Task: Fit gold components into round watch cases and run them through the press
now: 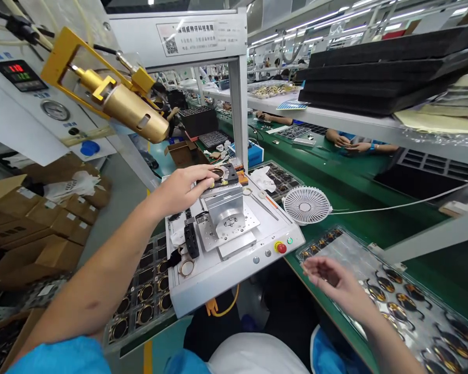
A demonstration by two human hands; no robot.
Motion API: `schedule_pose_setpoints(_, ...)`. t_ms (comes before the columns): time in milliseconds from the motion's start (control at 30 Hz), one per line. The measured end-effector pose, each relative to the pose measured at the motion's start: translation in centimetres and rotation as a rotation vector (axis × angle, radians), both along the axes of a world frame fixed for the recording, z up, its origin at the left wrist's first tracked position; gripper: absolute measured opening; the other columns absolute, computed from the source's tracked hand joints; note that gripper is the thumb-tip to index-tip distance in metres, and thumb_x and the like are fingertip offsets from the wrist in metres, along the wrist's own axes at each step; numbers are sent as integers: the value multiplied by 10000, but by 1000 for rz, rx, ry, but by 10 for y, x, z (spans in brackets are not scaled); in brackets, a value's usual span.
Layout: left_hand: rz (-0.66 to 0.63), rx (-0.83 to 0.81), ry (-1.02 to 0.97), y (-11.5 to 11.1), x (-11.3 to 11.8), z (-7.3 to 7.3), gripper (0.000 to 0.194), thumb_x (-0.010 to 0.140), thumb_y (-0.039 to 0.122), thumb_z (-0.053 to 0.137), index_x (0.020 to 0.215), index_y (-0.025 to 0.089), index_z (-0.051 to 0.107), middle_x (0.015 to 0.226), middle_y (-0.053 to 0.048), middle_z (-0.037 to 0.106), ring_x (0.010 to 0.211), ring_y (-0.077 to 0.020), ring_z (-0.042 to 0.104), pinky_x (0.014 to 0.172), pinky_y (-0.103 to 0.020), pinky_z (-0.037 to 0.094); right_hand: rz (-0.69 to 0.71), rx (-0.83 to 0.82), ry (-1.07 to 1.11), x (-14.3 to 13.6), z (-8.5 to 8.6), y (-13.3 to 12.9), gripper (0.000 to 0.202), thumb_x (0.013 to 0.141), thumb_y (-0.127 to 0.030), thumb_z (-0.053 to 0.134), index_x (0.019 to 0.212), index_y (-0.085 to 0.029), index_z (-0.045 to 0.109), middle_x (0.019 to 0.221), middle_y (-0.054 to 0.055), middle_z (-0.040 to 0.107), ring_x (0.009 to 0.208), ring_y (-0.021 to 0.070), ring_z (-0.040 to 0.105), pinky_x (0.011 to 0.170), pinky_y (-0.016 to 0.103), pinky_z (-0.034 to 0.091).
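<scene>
Nearest me, my right hand [333,284] hovers near the clear tray [345,250] of round parts [406,301], fingers loosely curled; I can't tell whether they grip anything. Farther in, my left hand [183,189] reaches the round ring [219,172] on the black fixture [231,174], atop the metal block [226,201]; whether it pinches the ring, I can't tell. Beyond, a white fan [307,205] sits on the green table [347,200], then a co-worker's hands [349,144].

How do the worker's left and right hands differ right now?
The left hand touches the black fixture; the right hand is near the clear tray. The left hand's fingers reach forward, while the right hand's curl inward. Both are bare.
</scene>
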State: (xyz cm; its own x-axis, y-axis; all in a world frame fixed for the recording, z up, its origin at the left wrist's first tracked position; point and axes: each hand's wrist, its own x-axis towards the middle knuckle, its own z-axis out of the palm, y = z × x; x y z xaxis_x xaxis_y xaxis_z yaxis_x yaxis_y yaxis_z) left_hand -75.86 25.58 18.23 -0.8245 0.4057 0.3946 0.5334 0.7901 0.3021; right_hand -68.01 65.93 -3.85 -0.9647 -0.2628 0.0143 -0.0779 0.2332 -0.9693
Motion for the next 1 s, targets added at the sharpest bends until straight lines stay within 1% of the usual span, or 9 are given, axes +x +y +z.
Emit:
schedule_pose_setpoints(133, 123, -68, 21, 17, 9, -11, 590, 942, 613, 589, 1325, 172, 671, 1479, -155, 619, 1474, -379, 475, 1231, -588, 371, 47, -9, -102, 13, -32, -14, 386, 879, -476, 732, 1130, -189, 671, 1065, 135, 751, 960, 263, 724, 896, 437, 616)
schedule_pose_setpoints(333, 15, -132, 67, 15, 1, -5, 591, 864, 702, 655, 1162, 195, 710, 1281, -140, 709, 1280, -358, 613, 1137, -560, 464, 233, 44, -45, 12, -26, -56, 458, 904, -347, 630, 1333, -195, 579, 1057, 91, 720, 954, 223, 700, 895, 403, 598)
schedule_pose_setpoints(467, -3, -96, -15, 3, 5, -1, 709, 835, 742, 663, 1310, 215, 675, 1442, -148, 637, 1426, -378, 507, 1216, -569, 374, 337, 273, 129, 11, -37, -85, 757, 905, -242, 549, 1625, -213, 317, 1049, 69, 696, 934, 223, 674, 921, 423, 565)
schedule_pose_setpoints(533, 12, 28, -38, -13, 10, -9, 689, 881, 742, 600, 1347, 239, 663, 1487, -129, 610, 1468, -361, 472, 1246, -550, 333, 339, 441, 238, 13, -50, -95, 823, 905, -215, 532, 1671, -215, 229, 1027, 76, 682, 935, 247, 664, 896, 435, 560)
schedule_pose_setpoints(600, 137, 229, 56, -37, 15, -28, 608, 951, 696, 520, 1315, 235, 675, 1424, -116, 654, 1420, -327, 530, 1235, -514, 358, 328, 577, 322, 16, -64, -101, 839, 925, -211, 507, 1689, -202, 160, 988, 80, 662, 914, 266, 659, 841, 430, 565)
schedule_pose_setpoints(667, 384, 383, 139, -66, 18, -58, 513, 1001, 605, 477, 1278, 219, 671, 1350, -106, 693, 1334, -294, 599, 1194, -471, 415, 308, 675, 386, 21, -75, -102, 826, 953, -210, 471, 1696, -206, 110, 940, 71, 634, 868, 271, 655, 780, 414, 567)
schedule_pose_setpoints(733, 645, 337, -11, -93, 20, -94, 415, 982, 508, 527, 1260, 229, 659, 1351, -95, 697, 1290, -285, 627, 1153, -440, 454, 276, 741, 451, 25, -81, -102, 820, 969, -207, 452, 1697, -238, 77, 902, 54, 608, 826, 269, 651, 735, 397, 564)
schedule_pose_setpoints(867, 795, 258, -217, -127, 24, -157, 452, 788, 357, 760, 1199, 191, 669, 1319, -165, 714, 1273, -374, 637, 1101, -478, 485, 220, 763, 550, 32, -84, -104, 899, 952, -192, 470, 1686, -288, -40, 877, 35, 600, 790, 260, 655, 690, 360, 553)
schedule_pose_setpoints(1000, 840, 239, -274, -137, 23, -185, 505, 752, 350, 784, 1207, 194, 629, 1321, -162, 716, 1279, -359, 643, 1102, -447, 478, 177, 765, 572, 33, -85, -109, 935, 940, -187, 490, 1674, -294, -79, 871, 30, 612, 782, 261, 666, 661, 339, 540)
